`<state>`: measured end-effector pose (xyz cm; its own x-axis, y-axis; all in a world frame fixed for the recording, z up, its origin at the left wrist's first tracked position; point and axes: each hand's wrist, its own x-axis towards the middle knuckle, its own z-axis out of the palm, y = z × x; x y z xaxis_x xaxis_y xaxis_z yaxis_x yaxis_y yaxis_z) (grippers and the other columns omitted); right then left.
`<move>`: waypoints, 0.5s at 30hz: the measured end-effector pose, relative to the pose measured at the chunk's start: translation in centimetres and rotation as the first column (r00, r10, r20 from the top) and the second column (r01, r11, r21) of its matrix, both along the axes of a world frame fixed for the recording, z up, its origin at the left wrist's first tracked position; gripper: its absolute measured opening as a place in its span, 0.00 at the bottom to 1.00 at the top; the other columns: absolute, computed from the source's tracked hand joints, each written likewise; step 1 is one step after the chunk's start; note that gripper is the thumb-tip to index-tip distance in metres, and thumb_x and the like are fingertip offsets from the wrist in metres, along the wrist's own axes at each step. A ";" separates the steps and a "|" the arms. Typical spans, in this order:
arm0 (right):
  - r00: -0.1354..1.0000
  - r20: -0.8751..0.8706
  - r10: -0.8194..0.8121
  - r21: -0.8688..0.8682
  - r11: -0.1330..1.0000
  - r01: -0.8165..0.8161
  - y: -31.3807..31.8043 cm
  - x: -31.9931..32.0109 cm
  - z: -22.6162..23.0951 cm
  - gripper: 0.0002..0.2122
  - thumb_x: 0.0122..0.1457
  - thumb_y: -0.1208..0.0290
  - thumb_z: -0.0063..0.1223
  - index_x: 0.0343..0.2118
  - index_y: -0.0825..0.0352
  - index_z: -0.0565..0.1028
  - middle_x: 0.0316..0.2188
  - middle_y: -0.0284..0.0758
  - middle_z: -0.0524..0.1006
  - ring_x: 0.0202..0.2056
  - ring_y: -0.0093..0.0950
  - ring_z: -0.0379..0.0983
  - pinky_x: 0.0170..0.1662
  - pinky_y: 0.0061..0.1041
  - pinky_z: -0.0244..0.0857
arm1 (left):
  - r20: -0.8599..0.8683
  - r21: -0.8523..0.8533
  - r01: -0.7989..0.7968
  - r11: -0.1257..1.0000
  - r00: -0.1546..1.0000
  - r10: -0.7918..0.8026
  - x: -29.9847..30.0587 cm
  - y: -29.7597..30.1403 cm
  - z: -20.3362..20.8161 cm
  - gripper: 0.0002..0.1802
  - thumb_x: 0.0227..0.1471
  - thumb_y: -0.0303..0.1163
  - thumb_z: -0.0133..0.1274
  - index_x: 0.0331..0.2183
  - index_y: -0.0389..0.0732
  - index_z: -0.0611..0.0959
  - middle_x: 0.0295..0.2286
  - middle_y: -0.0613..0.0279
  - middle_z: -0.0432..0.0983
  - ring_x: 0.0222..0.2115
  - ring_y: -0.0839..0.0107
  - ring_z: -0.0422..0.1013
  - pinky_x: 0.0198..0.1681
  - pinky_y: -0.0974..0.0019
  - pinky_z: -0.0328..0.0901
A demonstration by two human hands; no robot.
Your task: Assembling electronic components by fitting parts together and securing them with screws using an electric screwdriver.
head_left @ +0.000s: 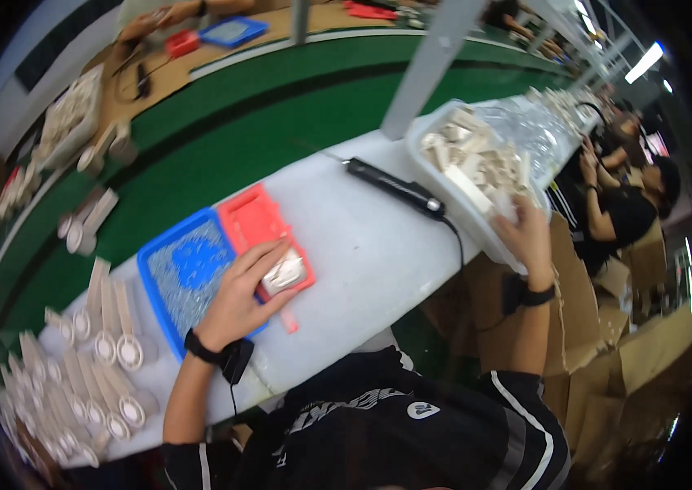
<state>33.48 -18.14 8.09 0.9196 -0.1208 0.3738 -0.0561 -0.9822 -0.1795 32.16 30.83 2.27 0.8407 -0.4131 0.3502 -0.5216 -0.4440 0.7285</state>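
My left hand (240,298) lies over the lower part of a red plastic fixture (249,214), its fingers stretched out and thumb apart. Beside its fingertips, a white plastic part (284,272) sits in the fixture's lower recess. On the right, my right hand (525,237) reaches to the near edge of a white bin (493,245) heaped with cream-white plastic parts (476,159). Its fingertips touch or hover among the parts; blur hides whether they grip one. A blue tray (168,314) of small screw-like pieces adjoins the fixture on the left.
A black corded electric screwdriver (395,186) lies on the white tabletop (346,278). Several cream-white handled units (117,351) stand at the left. Behind runs a green conveyor belt (321,106), with a grey post (427,73) beside the bin. Cardboard boxes (591,327) and co-workers are at the right.
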 end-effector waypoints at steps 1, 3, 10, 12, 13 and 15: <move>0.998 -0.045 -0.037 0.038 0.999 0.039 -0.2 0.0 0.8 0.22 0.55 0.66 0.66 0.51 0.71 0.75 0.35 0.46 0.79 0.31 0.38 0.77 0.37 0.34 0.72 | -0.019 0.006 -0.046 0.999 0.999 0.046 0.1 0.0 0.1 0.34 0.44 0.28 0.69 0.55 0.35 0.81 0.53 0.48 0.75 0.49 0.53 0.76 0.55 0.58 0.69; 0.993 -0.113 -0.027 0.064 0.997 0.035 -0.3 0.2 2.0 0.23 0.56 0.66 0.65 0.52 0.71 0.73 0.36 0.44 0.79 0.30 0.35 0.76 0.36 0.34 0.71 | 0.027 -0.095 -0.005 0.995 1.000 0.007 0.0 -0.2 0.0 0.24 0.49 0.25 0.66 0.50 0.36 0.85 0.50 0.51 0.77 0.47 0.56 0.77 0.52 0.61 0.71; 0.927 0.154 0.343 0.944 0.226 -0.241 12.3 -1.1 1.1 0.20 0.60 0.68 0.60 0.53 0.70 0.71 0.38 0.32 0.73 0.36 0.26 0.71 0.41 0.29 0.69 | -0.076 -0.251 -0.011 0.968 0.997 -0.008 0.1 0.2 -1.1 0.11 0.52 0.21 0.62 0.40 0.36 0.89 0.45 0.55 0.81 0.45 0.61 0.78 0.48 0.65 0.73; 0.856 0.219 0.468 0.976 -0.096 -0.197 18.5 0.1 -0.2 0.22 0.61 0.64 0.58 0.55 0.70 0.70 0.36 0.33 0.72 0.37 0.26 0.71 0.44 0.30 0.69 | -0.073 -0.269 -0.013 0.963 0.997 -0.007 -0.1 0.3 -1.4 0.10 0.53 0.20 0.61 0.39 0.36 0.90 0.45 0.55 0.81 0.45 0.62 0.78 0.48 0.65 0.73; 0.843 0.252 0.475 0.963 -0.211 -0.169 21.3 0.5 -0.3 0.23 0.62 0.62 0.57 0.55 0.70 0.69 0.37 0.34 0.72 0.37 0.26 0.72 0.45 0.30 0.70 | -0.063 -0.279 -0.008 0.960 0.998 -0.010 -0.1 0.4 -1.5 0.10 0.53 0.20 0.61 0.39 0.37 0.90 0.45 0.55 0.81 0.45 0.62 0.78 0.48 0.64 0.73; 0.788 0.274 0.552 0.956 -0.243 -0.163 22.1 1.6 -1.7 0.24 0.62 0.63 0.59 0.56 0.70 0.68 0.39 0.36 0.73 0.39 0.28 0.73 0.47 0.32 0.71 | -0.043 -0.291 0.004 0.957 0.999 -0.018 -0.2 0.6 -1.5 0.10 0.53 0.21 0.62 0.39 0.37 0.90 0.45 0.56 0.81 0.45 0.62 0.78 0.48 0.64 0.73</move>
<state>35.12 3.95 6.41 0.9661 0.2385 0.0987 0.0090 0.3511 -0.9363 31.96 31.45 0.79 0.8542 -0.3083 0.4187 -0.4893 -0.2043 0.8479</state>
